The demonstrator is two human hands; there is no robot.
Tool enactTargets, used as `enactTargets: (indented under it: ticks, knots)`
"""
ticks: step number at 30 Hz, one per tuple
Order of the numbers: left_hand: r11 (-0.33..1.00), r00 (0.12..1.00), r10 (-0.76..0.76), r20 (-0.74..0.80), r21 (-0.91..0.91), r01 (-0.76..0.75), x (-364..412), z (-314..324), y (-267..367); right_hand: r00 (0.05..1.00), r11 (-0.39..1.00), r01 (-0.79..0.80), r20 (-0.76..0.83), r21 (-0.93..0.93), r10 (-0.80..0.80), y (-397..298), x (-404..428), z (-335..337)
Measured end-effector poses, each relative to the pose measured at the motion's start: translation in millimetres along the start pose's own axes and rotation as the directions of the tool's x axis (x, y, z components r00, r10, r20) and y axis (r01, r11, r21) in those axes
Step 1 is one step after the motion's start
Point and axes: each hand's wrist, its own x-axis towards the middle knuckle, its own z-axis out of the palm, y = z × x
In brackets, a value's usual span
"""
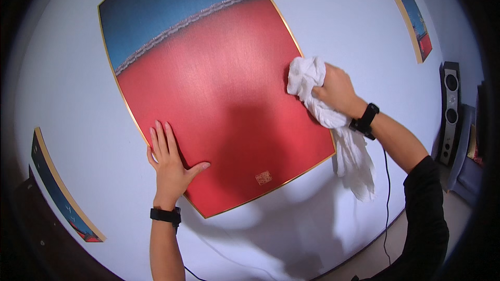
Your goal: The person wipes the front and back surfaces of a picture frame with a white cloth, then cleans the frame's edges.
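Observation:
A large framed picture with a blue upper part, a red lower part and a thin gold frame hangs on the white wall. My left hand lies flat on its lower left side, fingers spread, with nothing held. In my right hand is a bunched white cloth, pressed at the picture's right edge, its loose end hanging down past the lower right corner. Both wrists wear black bands. A small seal-like mark shows near the bottom of the red area.
Narrow framed pictures hang to the left and upper right. A tall floor speaker stands at the right, beside a grey sofa. A thin black cable hangs below my right forearm. Dark furniture is at lower left.

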Motion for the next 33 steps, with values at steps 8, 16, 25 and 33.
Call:
enactTargets:
  ticks: [8, 16, 25, 33]
  knots:
    - [0.968, 0.997, -0.002, 0.073, -0.251, 0.020, -2.7, -17.1, 2.5, 0.997, 0.987, -0.059, -0.034, 0.149, 0.065, 11.1, -7.3, -0.8]
    - [0.943, 0.964, 0.172, 0.204, -0.317, -0.102, -44.5, -28.6, 19.8, 0.997, 0.831, -0.079, 0.044, 0.551, 0.066, -6.1, -50.5, -38.0]
    - [0.751, 0.687, 0.582, 0.436, -0.613, -0.247, -157.8, -56.1, 73.7, 0.948, 0.949, 0.314, 0.049, 0.017, -0.314, 6.1, -152.7, -85.4]
    - [0.507, 0.675, 0.636, 0.374, -0.862, -0.001, -176.6, -19.6, 68.2, 0.927, 0.738, -0.370, 0.278, 0.565, 0.252, -18.6, -215.0, -102.6]
